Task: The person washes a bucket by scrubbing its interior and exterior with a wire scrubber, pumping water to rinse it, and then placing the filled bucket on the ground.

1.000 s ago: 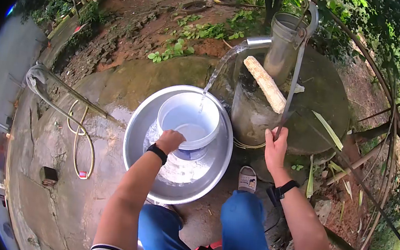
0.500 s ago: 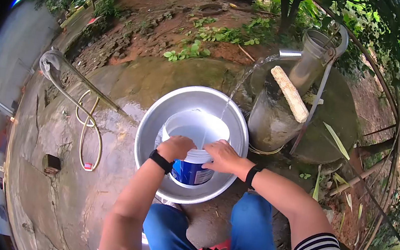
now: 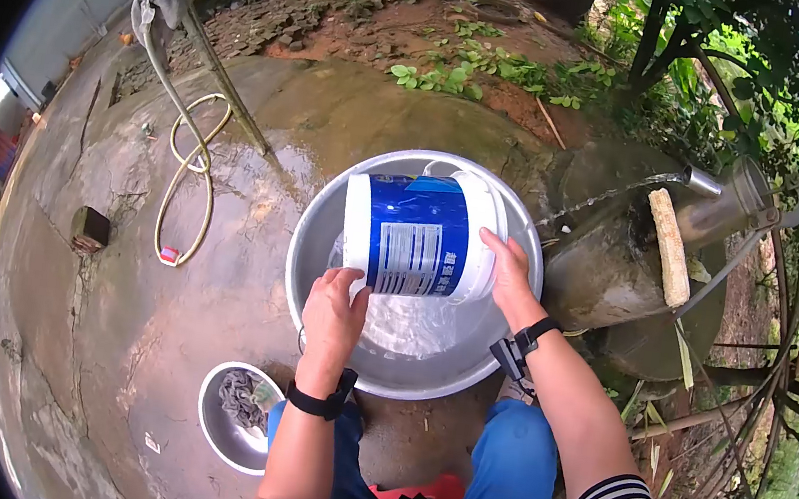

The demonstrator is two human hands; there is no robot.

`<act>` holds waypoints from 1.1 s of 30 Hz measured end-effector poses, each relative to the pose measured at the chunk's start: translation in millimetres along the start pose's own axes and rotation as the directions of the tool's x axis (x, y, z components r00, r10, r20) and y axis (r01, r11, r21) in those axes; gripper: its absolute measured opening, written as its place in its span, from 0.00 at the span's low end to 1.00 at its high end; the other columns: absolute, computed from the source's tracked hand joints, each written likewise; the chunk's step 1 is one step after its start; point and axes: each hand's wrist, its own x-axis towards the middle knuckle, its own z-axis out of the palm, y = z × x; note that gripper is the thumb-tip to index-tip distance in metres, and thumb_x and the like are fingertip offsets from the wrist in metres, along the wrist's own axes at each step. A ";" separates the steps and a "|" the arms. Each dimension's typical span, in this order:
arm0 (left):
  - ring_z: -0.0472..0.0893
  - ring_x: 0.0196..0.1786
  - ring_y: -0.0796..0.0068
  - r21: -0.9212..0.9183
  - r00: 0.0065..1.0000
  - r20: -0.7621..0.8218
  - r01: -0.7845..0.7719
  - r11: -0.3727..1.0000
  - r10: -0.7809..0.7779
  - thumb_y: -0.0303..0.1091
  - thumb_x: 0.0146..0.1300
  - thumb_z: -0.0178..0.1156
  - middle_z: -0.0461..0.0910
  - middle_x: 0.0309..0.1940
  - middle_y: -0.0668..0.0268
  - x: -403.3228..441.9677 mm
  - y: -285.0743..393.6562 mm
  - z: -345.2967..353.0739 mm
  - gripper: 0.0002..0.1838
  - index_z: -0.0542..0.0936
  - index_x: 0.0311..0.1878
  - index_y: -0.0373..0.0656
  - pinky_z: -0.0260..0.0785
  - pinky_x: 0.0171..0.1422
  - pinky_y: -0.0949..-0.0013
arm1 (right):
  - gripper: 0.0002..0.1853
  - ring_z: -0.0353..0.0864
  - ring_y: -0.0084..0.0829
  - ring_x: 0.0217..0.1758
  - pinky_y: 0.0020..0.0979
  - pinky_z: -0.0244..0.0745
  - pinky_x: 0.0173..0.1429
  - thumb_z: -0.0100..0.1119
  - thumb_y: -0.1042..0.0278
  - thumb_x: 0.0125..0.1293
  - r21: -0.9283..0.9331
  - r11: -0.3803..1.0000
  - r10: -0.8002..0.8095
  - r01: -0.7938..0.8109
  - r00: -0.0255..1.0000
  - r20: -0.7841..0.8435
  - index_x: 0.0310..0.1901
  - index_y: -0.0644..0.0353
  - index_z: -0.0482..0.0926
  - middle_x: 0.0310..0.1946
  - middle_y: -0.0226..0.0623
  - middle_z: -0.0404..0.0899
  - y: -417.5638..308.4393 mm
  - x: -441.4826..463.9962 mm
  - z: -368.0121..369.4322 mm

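A white plastic bucket [image 3: 416, 237] with a blue printed label lies tilted on its side above a wide metal basin [image 3: 304, 267]. Its mouth points right and its base left. My right hand [image 3: 509, 272] grips the bucket near its rim, thumb on the outside; the other fingers are hidden. At the base end, my left hand [image 3: 334, 314] holds the lower edge with bent fingers. Rippled water [image 3: 409, 330] shows in the basin below the bucket. A dark band sits on each wrist.
Water runs from the spout of a hand pump [image 3: 728, 207] at right, with a corncob [image 3: 668, 249] lying against it. A small metal bowl [image 3: 209, 406] with dark wet cloth stands lower left. Behind are a hose [image 3: 207, 214], a post [image 3: 226, 75] and a block [image 3: 90, 228].
The bucket has gone from upright in the basin to tipped on its side and raised. My left hand has moved to its base, my right to its rim. The view has shifted.
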 end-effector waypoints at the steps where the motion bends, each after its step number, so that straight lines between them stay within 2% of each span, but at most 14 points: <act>1: 0.83 0.50 0.50 0.019 0.996 0.082 0.032 0.999 -0.034 0.33 0.61 0.68 0.85 0.44 0.55 -0.7 -2.4 -3.3 0.11 0.84 0.45 0.42 0.75 0.54 0.55 | 0.20 0.85 0.32 0.49 0.35 0.77 0.57 0.70 0.61 0.64 -0.019 1.000 0.010 -0.010 1.000 0.020 0.53 0.63 0.81 0.48 0.38 0.86 1.1 0.4 0.7; 3: 0.83 0.48 0.50 0.076 0.972 0.223 0.061 0.995 -0.076 0.37 0.60 0.69 0.85 0.41 0.55 -4.1 -14.9 5.0 0.12 0.84 0.44 0.42 0.75 0.54 0.54 | 0.23 0.81 0.32 0.58 0.36 0.72 0.64 0.69 0.59 0.65 0.225 0.970 0.075 -0.093 0.993 0.088 0.58 0.62 0.78 0.55 0.39 0.83 0.1 5.9 12.1; 5: 0.84 0.46 0.50 0.127 0.925 0.357 0.088 0.988 -0.128 0.46 0.60 0.69 0.85 0.40 0.54 -9.1 -12.5 6.1 0.17 0.85 0.44 0.43 0.76 0.52 0.53 | 0.28 0.74 0.35 0.67 0.38 0.64 0.73 0.62 0.52 0.69 0.261 0.956 0.084 -0.132 0.979 0.185 0.65 0.60 0.74 0.62 0.37 0.78 -9.6 -1.7 29.5; 10: 0.84 0.50 0.50 0.115 0.843 0.520 0.090 0.989 -0.137 0.51 0.62 0.68 0.85 0.44 0.53 -15.7 1.1 14.2 0.23 0.84 0.50 0.42 0.77 0.53 0.53 | 0.32 0.72 0.38 0.69 0.42 0.63 0.75 0.61 0.46 0.68 0.357 0.915 0.082 -0.185 0.955 0.285 0.67 0.58 0.72 0.65 0.37 0.76 -19.3 0.0 52.2; 17: 0.82 0.55 0.47 -0.005 0.905 0.396 0.169 0.986 -0.153 0.52 0.61 0.68 0.81 0.51 0.47 -8.2 1.9 32.7 0.33 0.74 0.58 0.35 0.76 0.57 0.51 | 0.32 0.72 0.42 0.70 0.47 0.61 0.77 0.54 0.40 0.71 0.448 0.857 0.127 -0.254 0.947 0.294 0.67 0.56 0.73 0.67 0.40 0.75 -43.9 -30.4 85.6; 20: 0.81 0.58 0.51 -0.205 0.917 0.333 0.297 0.933 -0.219 0.49 0.63 0.67 0.82 0.53 0.54 0.3 12.6 33.6 0.35 0.68 0.69 0.43 0.72 0.65 0.51 | 0.32 0.70 0.42 0.72 0.48 0.60 0.77 0.53 0.41 0.72 0.463 0.845 0.132 -0.267 0.944 0.303 0.68 0.56 0.71 0.68 0.40 0.73 -45.4 -38.3 84.7; 21: 0.80 0.60 0.56 -0.587 0.836 0.471 0.536 0.607 -0.282 0.44 0.63 0.67 0.82 0.54 0.57 7.5 22.8 22.1 0.33 0.69 0.68 0.43 0.69 0.68 0.50 | 0.33 0.69 0.41 0.73 0.48 0.60 0.77 0.54 0.41 0.72 0.473 0.837 0.134 -0.275 0.941 0.309 0.69 0.56 0.70 0.69 0.40 0.72 -45.8 -41.1 85.8; 22: 0.79 0.62 0.61 -0.754 0.749 0.615 0.650 0.093 -0.248 0.40 0.63 0.68 0.82 0.55 0.61 11.1 27.8 15.7 0.30 0.70 0.66 0.43 0.66 0.71 0.49 | 0.33 0.69 0.41 0.73 0.48 0.60 0.77 0.54 0.41 0.72 0.469 0.839 0.135 -0.277 0.940 0.312 0.69 0.56 0.70 0.69 0.40 0.72 -46.5 -43.5 86.5; 23: 0.79 0.62 0.61 -0.755 0.749 0.614 0.649 0.092 -0.249 0.40 0.63 0.68 0.82 0.55 0.61 11.1 25.6 19.3 0.30 0.70 0.66 0.43 0.66 0.71 0.49 | 0.33 0.68 0.41 0.74 0.49 0.60 0.78 0.53 0.41 0.73 0.465 0.833 0.147 -0.300 0.930 0.338 0.69 0.56 0.70 0.70 0.40 0.72 -47.3 -46.1 86.0; 25: 0.77 0.64 0.68 -0.728 0.783 0.589 0.404 -0.555 -0.203 0.30 0.62 0.67 0.80 0.58 0.66 8.0 14.9 42.2 0.27 0.72 0.65 0.47 0.62 0.74 0.50 | 0.32 0.67 0.41 0.74 0.50 0.60 0.78 0.52 0.40 0.73 0.461 0.826 0.167 -0.325 0.921 0.351 0.69 0.56 0.70 0.70 0.41 0.71 -42.6 -49.7 83.4; 26: 0.77 0.65 0.68 -0.678 0.851 0.498 0.264 -0.686 -0.165 0.26 0.64 0.65 0.79 0.61 0.66 9.4 8.1 57.7 0.25 0.72 0.64 0.50 0.65 0.74 0.53 | 0.32 0.69 0.42 0.73 0.51 0.60 0.77 0.51 0.40 0.74 0.500 0.799 0.196 -0.333 0.931 0.307 0.69 0.56 0.70 0.70 0.41 0.72 -36.3 -49.0 83.0; 29: 0.77 0.65 0.67 -0.561 0.887 0.439 0.147 -0.814 -0.143 0.27 0.67 0.64 0.79 0.61 0.66 21.8 17.4 32.1 0.24 0.72 0.65 0.49 0.70 0.72 0.56 | 0.33 0.69 0.43 0.73 0.52 0.63 0.76 0.50 0.38 0.74 0.546 0.752 0.298 -0.369 0.929 0.217 0.69 0.56 0.70 0.70 0.41 0.72 -24.1 -51.4 82.2; 31: 0.77 0.65 0.67 -0.688 0.905 0.384 0.149 -0.710 -0.182 0.30 0.69 0.65 0.79 0.61 0.66 30.6 19.9 21.1 0.24 0.72 0.66 0.47 0.72 0.70 0.56 | 0.34 0.74 0.42 0.68 0.48 0.70 0.70 0.47 0.37 0.75 0.539 0.693 0.380 -0.478 0.879 0.289 0.68 0.59 0.71 0.67 0.40 0.75 -13.9 -52.1 77.2; 33: 0.79 0.63 0.67 -0.805 0.919 0.328 0.152 -0.574 -0.217 0.28 0.68 0.65 0.78 0.62 0.66 43.2 14.2 12.6 0.24 0.72 0.66 0.46 0.75 0.67 0.56 | 0.33 0.79 0.39 0.60 0.44 0.74 0.64 0.46 0.37 0.76 0.443 0.650 0.371 -0.617 0.767 0.524 0.66 0.60 0.72 0.62 0.41 0.80 -9.7 -45.5 56.8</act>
